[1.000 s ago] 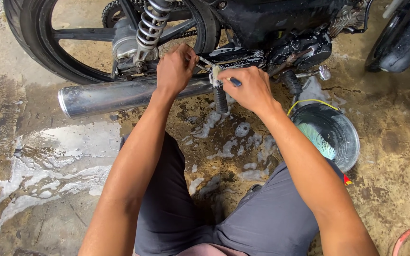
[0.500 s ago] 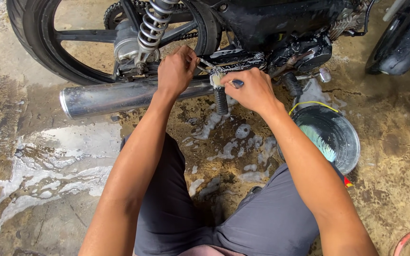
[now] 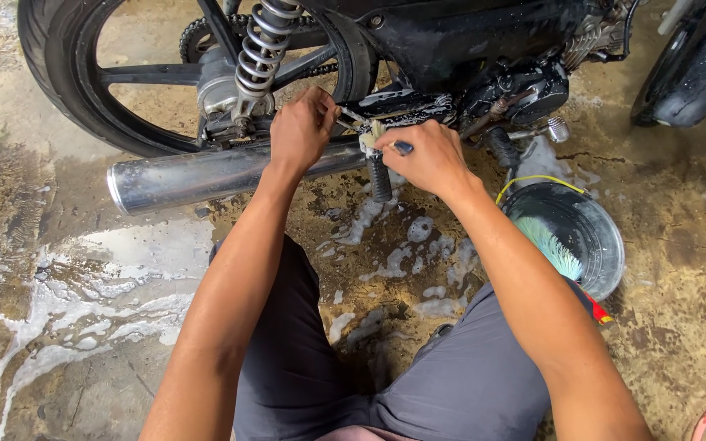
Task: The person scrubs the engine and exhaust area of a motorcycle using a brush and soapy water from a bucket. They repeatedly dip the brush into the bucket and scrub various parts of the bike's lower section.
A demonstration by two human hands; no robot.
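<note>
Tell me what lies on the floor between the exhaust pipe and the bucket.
In the head view, soap foam patches on wet concrete lie between the exhaust pipe and the bucket.

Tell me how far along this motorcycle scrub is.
Looks done: suds already lie on the wet floor under the footpeg. In hand: the right hand works a small brush at the soapy frame, while the left hand steadies there. Left: foam not yet rinsed; the exhaust pipe and rear wheel show no suds.
</note>
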